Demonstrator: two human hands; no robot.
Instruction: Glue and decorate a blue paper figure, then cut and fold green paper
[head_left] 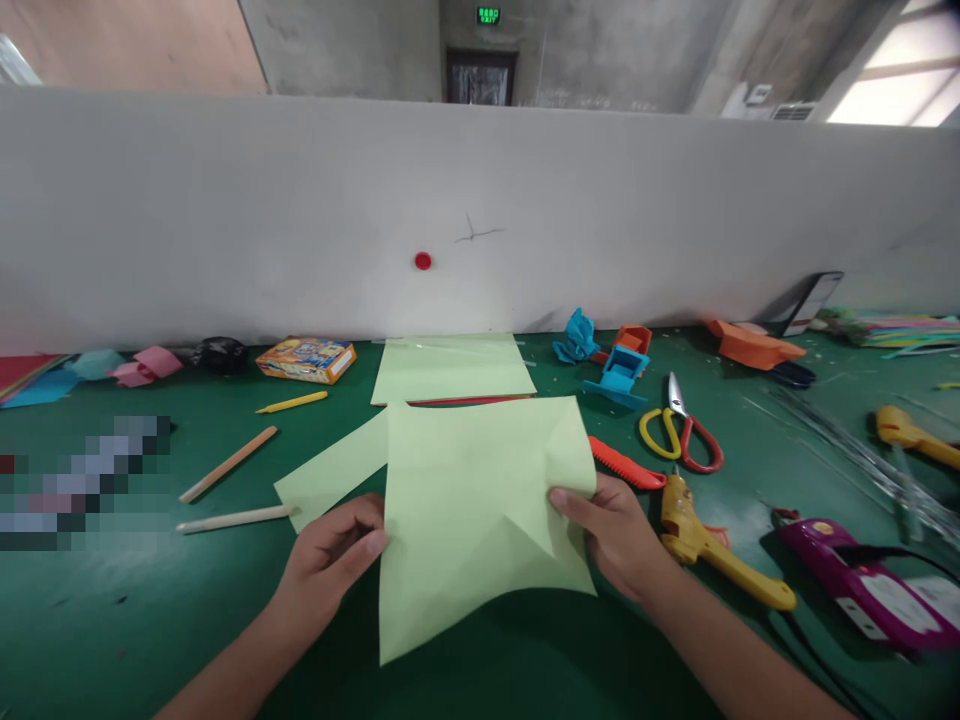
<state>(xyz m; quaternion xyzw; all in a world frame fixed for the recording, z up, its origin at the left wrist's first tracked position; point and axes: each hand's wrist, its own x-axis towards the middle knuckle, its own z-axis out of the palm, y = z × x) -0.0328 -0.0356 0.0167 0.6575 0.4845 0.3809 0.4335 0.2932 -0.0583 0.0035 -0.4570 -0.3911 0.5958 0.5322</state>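
A pale green sheet of paper (pixel 480 490) is held up above the table between both hands, slightly curved with a crease at its lower right. My left hand (pixel 337 550) pinches its left edge, thumb in front. At the right edge my right hand (pixel 611 530) grips the sheet, thumb on the near face and fingers behind. A green paper strip (pixel 334 470) lies partly beneath the sheet on the left. Behind it, a stack of green paper (pixel 454 365) rests against the white partition, with a red edge showing below.
Scissors (pixel 679 425), an orange-red utility knife (pixel 626 464) and a yellow glue gun (pixel 720 560) lie on the right. Left are pencils (pixel 229 465), a crayon box (pixel 306 360) and a yellow crayon (pixel 292 402). Folded blue paper (pixel 619 375) sits by the white partition (pixel 262 220).
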